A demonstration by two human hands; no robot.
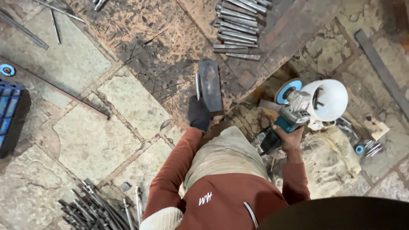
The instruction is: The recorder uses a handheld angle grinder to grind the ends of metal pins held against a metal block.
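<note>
Stone flags (72, 140) lay under us, with a rusty steel sheet (170, 47) spread across the floor's far middle. At the floor's left edge stood a blue crate (10, 115); we could not tell what it held. A loose heap of rods (85, 208) lay at the near edge, not boxed at all. Our gloved left hand (199, 113) pressed down on the near end of a dark plate (210, 84) near the sheet's near edge; whether its fingers were spread we could not tell. More rods (237, 30) sat stacked at the sheet's far edge. Our bare right hand (289, 137) was wrapped around a grinder (286, 117), its disc (286, 90) beside a white helmet (328, 100). We judged that the disc could bite the nearby left hand, and the plate could skid if pressure slackened.
</note>
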